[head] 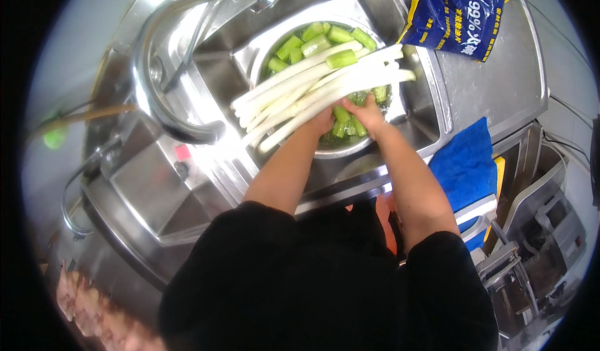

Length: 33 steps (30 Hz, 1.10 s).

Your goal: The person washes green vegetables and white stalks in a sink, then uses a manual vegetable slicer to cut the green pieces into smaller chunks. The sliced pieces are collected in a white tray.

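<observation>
Long white stalks, apparently Welsh onions (300, 91), lie in a bundle across a round metal basin (328, 154). Several short chunks of a green vegetable (316, 45) sit in the basin's water, and one chunk (341, 59) rests on top of the stalks. My left hand (323, 120) reaches under the near side of the bundle; its fingers are hidden there. Just to the right, my right hand (368, 114) is low in the basin among green chunks, thumb and forefinger apart, its other fingers out of sight.
The basin stands in a stainless steel sink (417, 116) below a curved faucet (145, 69). A blue printed bag (454, 18) lies at the sink's right corner. Blue cloth (464, 168) hangs at the front right. A second sink compartment (154, 191) is left. Blurred pinkish pieces (93, 309) appear lower left.
</observation>
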Each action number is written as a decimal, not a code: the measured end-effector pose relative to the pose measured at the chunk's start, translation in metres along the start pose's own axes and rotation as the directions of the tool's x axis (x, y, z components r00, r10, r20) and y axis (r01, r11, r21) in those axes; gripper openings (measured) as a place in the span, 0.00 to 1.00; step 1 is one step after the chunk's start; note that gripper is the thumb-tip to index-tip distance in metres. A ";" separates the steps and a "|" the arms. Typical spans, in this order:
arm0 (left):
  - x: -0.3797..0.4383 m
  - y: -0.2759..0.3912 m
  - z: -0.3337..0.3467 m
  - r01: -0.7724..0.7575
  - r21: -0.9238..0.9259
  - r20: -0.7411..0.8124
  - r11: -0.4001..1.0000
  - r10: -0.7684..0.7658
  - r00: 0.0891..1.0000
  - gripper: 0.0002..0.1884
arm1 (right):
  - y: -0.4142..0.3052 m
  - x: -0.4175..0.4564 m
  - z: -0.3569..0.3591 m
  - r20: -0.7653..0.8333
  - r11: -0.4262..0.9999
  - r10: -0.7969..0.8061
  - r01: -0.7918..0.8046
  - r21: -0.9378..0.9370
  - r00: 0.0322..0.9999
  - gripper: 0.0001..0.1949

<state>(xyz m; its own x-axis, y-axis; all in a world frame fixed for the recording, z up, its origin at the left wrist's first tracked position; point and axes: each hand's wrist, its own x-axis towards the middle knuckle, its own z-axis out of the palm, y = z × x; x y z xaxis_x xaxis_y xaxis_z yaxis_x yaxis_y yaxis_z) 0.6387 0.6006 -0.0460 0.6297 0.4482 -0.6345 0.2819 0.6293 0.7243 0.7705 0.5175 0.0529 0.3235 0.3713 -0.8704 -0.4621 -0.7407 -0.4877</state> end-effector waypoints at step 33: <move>-0.056 0.120 0.019 -0.093 0.996 0.087 0.007 -0.440 0.894 0.39 | 0.018 -0.035 0.032 0.219 0.133 -0.334 0.276 -0.952 0.917 0.16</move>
<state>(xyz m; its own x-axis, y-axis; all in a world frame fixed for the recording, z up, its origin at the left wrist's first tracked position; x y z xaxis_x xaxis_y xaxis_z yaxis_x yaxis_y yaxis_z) 0.6514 0.6386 0.0812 0.5014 0.0685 -0.8625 0.6640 -0.6696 0.3328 0.7240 0.5089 0.0724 0.2697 0.7107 -0.6498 0.8142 -0.5286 -0.2402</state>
